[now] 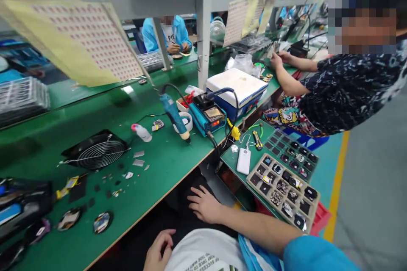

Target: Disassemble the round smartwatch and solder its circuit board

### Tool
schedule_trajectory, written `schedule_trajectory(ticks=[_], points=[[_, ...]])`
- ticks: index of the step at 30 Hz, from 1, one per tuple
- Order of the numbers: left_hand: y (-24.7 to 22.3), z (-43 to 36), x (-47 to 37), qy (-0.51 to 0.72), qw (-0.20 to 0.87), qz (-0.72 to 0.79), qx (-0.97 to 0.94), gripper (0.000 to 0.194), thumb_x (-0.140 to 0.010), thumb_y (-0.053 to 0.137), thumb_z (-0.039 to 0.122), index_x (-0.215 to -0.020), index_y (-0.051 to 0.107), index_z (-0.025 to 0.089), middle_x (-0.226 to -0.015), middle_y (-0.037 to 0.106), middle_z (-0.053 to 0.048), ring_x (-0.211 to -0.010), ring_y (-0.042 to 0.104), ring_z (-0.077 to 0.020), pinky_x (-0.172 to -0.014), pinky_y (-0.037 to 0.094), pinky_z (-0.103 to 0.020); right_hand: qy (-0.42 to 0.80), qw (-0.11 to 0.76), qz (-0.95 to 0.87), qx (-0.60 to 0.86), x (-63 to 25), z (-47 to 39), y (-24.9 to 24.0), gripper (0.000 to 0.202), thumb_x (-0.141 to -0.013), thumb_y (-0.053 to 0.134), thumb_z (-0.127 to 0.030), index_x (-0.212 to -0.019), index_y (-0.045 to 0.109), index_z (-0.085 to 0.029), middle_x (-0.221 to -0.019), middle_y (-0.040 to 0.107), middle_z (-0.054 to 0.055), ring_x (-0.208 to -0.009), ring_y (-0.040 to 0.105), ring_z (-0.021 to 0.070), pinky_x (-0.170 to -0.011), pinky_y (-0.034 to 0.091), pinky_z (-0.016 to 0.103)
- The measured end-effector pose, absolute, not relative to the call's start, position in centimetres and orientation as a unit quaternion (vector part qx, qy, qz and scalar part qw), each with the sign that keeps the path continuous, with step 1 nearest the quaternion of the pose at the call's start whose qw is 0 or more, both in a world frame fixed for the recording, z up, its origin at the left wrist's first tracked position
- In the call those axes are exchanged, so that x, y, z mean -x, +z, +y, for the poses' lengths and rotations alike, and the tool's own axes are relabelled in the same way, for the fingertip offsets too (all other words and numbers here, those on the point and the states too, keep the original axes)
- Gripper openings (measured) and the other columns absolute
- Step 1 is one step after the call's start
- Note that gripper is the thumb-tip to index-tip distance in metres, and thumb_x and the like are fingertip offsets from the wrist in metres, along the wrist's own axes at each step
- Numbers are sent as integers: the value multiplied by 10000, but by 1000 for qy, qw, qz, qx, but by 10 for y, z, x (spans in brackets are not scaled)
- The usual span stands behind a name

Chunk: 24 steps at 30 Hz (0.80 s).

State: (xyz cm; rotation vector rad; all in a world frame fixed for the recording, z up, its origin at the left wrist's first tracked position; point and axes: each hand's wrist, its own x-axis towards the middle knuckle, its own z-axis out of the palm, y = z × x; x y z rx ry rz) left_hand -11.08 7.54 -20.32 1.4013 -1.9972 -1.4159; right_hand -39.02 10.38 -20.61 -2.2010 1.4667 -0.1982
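Note:
My right hand [205,205] rests on my dark-clothed lap below the bench edge, its fingers spread and holding nothing. Lower down, my left hand [160,249] lies against my lap by the white shirt, fingers loosely bent with a gap at the thumb and nothing visible in them. On the green bench [165,165] nearest my left hand lie two round devices [102,222] [69,219] with their innards showing. A blue electric screwdriver [174,116] hangs tip down above the bench. To the right of my right hand is a white power bank [243,161] with a cable.
A black fan [101,154] with a wire guard, a small bottle [141,132] and a soldering station [205,116] stand on the bench. A compartment tray [254,184] of small parts sits right. One person [346,89] works beside me; another [167,36] sits opposite.

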Motion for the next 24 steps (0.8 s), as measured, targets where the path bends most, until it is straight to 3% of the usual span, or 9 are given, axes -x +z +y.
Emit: schedule_trajectory(ticks=[2, 4, 6, 7, 11, 15, 19, 24], points=[[-183, 67, 106, -495, 147, -721, -462, 177, -770, 560, 367, -660, 604, 235, -1066, 771, -121, -1019, 731, -292, -925, 596, -382, -43, 249, 542, 802, 393, 117, -194, 340, -997, 563, -255, -1319, 658, -197, -1562, 526, 96, -1547, 315, 334, -1222, 321, 603], [-160, 60, 103, -490, 150, -747, -424, 190, -840, 518, 334, -705, 600, 229, -1101, 759, -120, -1043, 723, -268, -946, 581, -371, -10, 258, 544, 799, 398, 137, -179, 272, -958, 609, -215, -1207, 712, -178, -1444, 626, 127, -1434, 484, 327, -1134, 445, 512], [-138, 56, 102, -495, 156, -767, -378, 196, -876, 495, 301, -717, 580, 224, -1093, 754, -110, -1024, 722, -246, -930, 578, -352, 21, 262, 550, 792, 404, 158, -161, 135, -939, 635, -200, -984, 749, -144, -1122, 754, 135, -1113, 691, 271, -939, 542, 374], [-127, 56, 102, -501, 161, -773, -354, 194, -891, 488, 281, -725, 571, 223, -1079, 752, -100, -1010, 721, -232, -922, 574, -338, 31, 260, 557, 788, 405, 167, -152, 114, -926, 668, -218, -904, 741, -133, -971, 761, 122, -939, 720, 241, -832, 547, 327], [-90, 56, 95, -509, 212, -793, -260, 163, -905, 479, 166, -786, 575, 222, -998, 743, -41, -943, 716, -169, -876, 565, -266, 13, 214, 599, 772, 394, 171, -114, 190, -894, 738, -225, -732, 666, -158, -758, 699, 47, -677, 666, 181, -627, 460, 266], [-61, 48, 67, -434, 312, -812, -236, 161, -938, 509, 147, -862, 626, 228, -934, 735, -24, -860, 715, -140, -801, 570, -215, -92, 156, 642, 745, 365, 123, -84, 211, -998, 599, -210, -788, 600, -185, -799, 665, 25, -703, 633, 157, -645, 445, 246], [-57, 27, 27, -304, 440, -766, -356, 96, -948, 588, 210, -942, 678, 244, -924, 727, -17, -837, 715, -145, -772, 580, -212, -198, 133, 641, 729, 332, 63, -69, 249, -1069, 421, -225, -856, 546, -198, -804, 621, 30, -711, 590, 154, -663, 439, 250], [-79, 11, 0, -221, 450, -698, -511, 164, -939, 631, 370, -1012, 699, 239, -967, 716, -40, -785, 681, -174, -740, 600, -288, -242, 186, 559, 771, 290, 6, -74, 380, -1034, 512, -353, -687, 443, -216, -647, 517, -14, -587, 484, 133, -581, 357, 251]])
